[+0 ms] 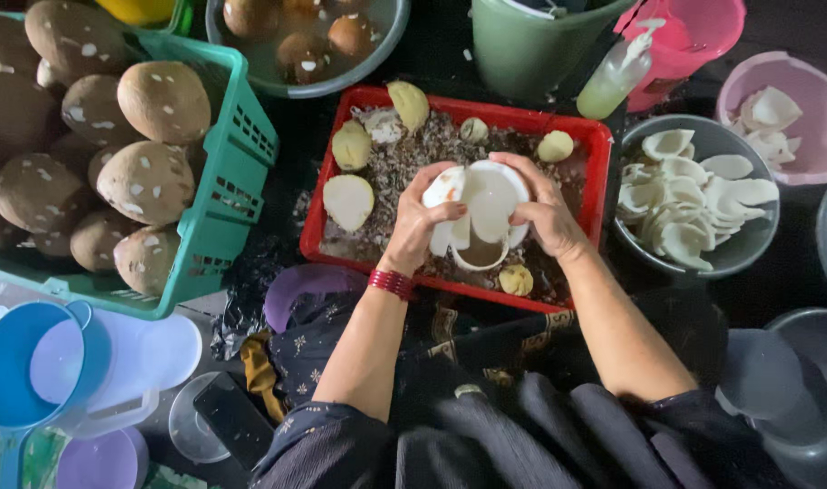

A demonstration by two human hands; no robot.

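Hands (pixel 486 213) on coconut (pixel 486 204) above tray (pixel 327 172)

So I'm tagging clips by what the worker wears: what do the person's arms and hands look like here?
Both hands are bare, with no gloves. The left hand has a stack of red bangles at the wrist. The right hand shows no jewellery on its wrist. Both forearms are uncovered, with dark sleeves pushed up near the elbows; the left one has a faint pale pattern.
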